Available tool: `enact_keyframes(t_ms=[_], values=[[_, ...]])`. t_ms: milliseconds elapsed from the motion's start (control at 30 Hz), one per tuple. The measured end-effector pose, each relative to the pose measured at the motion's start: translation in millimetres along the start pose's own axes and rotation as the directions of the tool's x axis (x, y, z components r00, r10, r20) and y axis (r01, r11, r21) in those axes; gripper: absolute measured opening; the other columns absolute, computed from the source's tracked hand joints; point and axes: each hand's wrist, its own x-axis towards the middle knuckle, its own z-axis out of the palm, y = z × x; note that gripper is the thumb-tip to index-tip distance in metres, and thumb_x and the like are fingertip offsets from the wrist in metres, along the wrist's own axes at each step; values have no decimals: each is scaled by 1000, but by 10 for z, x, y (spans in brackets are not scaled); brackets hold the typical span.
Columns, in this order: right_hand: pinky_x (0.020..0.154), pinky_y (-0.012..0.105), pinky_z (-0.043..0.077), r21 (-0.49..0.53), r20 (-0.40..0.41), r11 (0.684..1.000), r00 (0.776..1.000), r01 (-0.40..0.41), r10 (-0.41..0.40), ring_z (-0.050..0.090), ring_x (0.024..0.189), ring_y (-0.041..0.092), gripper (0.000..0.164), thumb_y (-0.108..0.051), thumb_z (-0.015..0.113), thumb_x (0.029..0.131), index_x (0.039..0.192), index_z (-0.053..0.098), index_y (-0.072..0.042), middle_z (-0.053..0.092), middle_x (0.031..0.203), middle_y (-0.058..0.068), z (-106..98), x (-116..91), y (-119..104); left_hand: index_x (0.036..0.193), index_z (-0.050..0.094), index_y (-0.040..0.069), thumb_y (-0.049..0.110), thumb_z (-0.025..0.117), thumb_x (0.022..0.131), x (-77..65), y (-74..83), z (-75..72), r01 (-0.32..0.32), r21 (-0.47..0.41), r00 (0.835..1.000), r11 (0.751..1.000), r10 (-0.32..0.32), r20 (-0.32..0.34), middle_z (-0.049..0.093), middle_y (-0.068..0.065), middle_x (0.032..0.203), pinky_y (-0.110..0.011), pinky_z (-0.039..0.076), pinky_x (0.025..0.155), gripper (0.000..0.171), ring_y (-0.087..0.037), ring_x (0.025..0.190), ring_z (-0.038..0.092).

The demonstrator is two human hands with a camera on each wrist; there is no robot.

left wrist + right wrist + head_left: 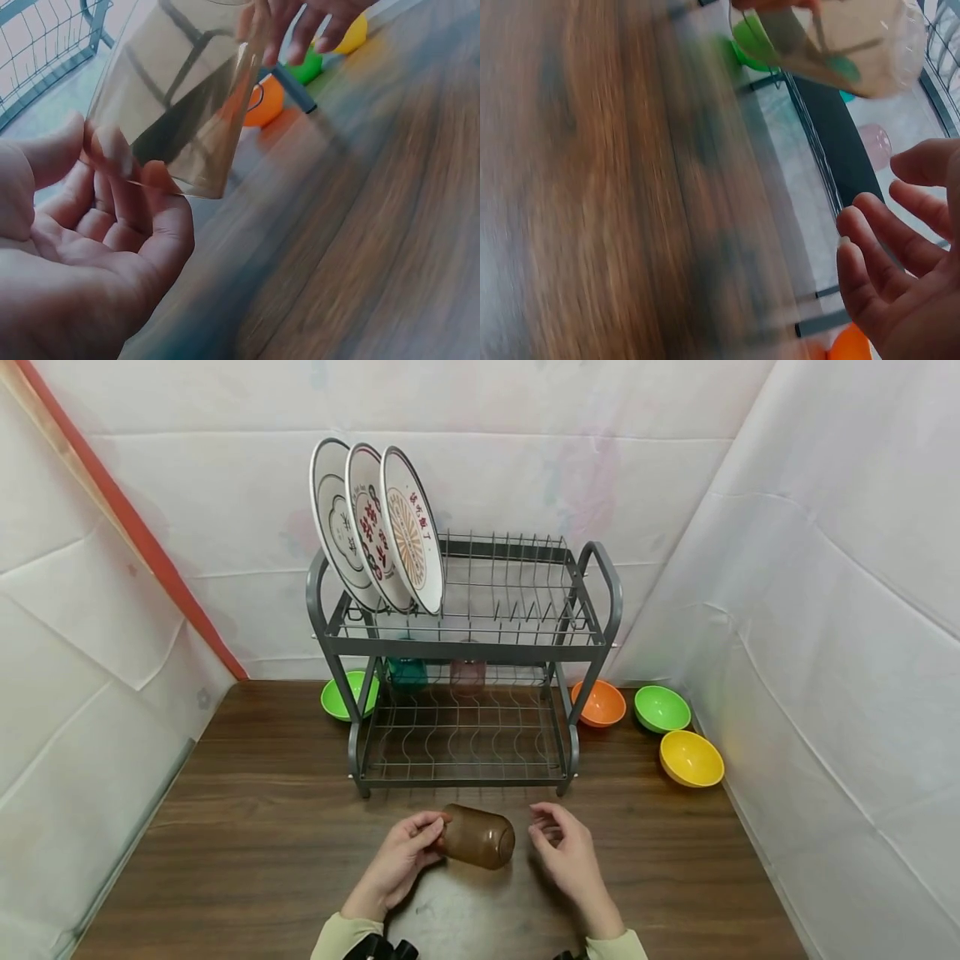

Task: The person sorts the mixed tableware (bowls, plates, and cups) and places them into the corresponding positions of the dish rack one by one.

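A brown see-through glass cup (478,837) lies sideways in the air before the rack, its base toward the right. My left hand (405,858) pinches it at the rim, thumb on one side and fingers on the other; the left wrist view shows the fingertips through the cup (180,97). To the right of the base, my right hand (568,857) is apart from the cup, fingers loosely bent and holding nothing. In the right wrist view the right hand (907,247) has its fingers spread, with the cup (855,45) beyond them.
A grey two-tier dish rack (465,652) stands at the back, three plates (411,531) upright on its upper left. A teal cup (407,674) and a pink cup (468,677) are behind the lower tier. Green (662,708), orange (602,704) and yellow bowls (692,758) sit right; another green bowl (341,696), left.
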Motion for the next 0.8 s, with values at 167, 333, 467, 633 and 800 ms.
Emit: enact_keyframes(t_ms=[167, 333, 467, 633, 800], values=[[68, 39, 56, 43, 58, 993, 992, 113, -115, 68, 85, 25, 50, 11, 78, 77, 119, 65, -12, 68, 104, 9, 97, -16, -91, 119, 55, -3, 15, 53, 104, 3, -30, 48, 23, -79, 999, 997, -21, 31, 57, -2, 96, -31, 50, 79, 24, -11, 83, 57], [71, 39, 56, 36, 115, 981, 974, 192, -195, 64, 94, 18, 64, 11, 78, 73, 131, 62, -14, 66, 112, 1, 156, -38, -186, 114, 57, 4, 17, 46, 107, -1, -47, 72, 21, -214, 996, 977, -3, 85, 58, -3, 96, -33, 50, 81, 19, -14, 86, 58], [75, 40, 55, 32, 119, 968, 960, 250, -252, 62, 101, 15, 72, 4, 83, 73, 138, 57, -13, 65, 119, 1, 212, -54, -265, 112, 60, 8, 19, 41, 109, 5, -62, 99, 23, -295, 993, 955, 11, 116, 61, -3, 102, -35, 50, 85, 22, -15, 94, 60], [85, 39, 54, 79, 61, 946, 945, 315, -320, 60, 111, 21, 83, 1, 90, 67, 141, 51, -1, 61, 125, 16, 249, -57, -481, 116, 61, 10, 18, 37, 109, 12, -94, 156, 39, -352, 990, 935, 13, 143, 63, -4, 111, -36, 48, 93, 26, -16, 103, 60], [92, 33, 51, 116, 35, 950, 954, 291, -296, 57, 119, 17, 81, 4, 88, 68, 139, 50, 5, 59, 127, 21, 230, -45, -716, 117, 60, 10, 21, 42, 109, 22, -116, 216, 31, -323, 992, 946, 9, 122, 61, -4, 116, -38, 46, 94, 23, -17, 105, 57]])
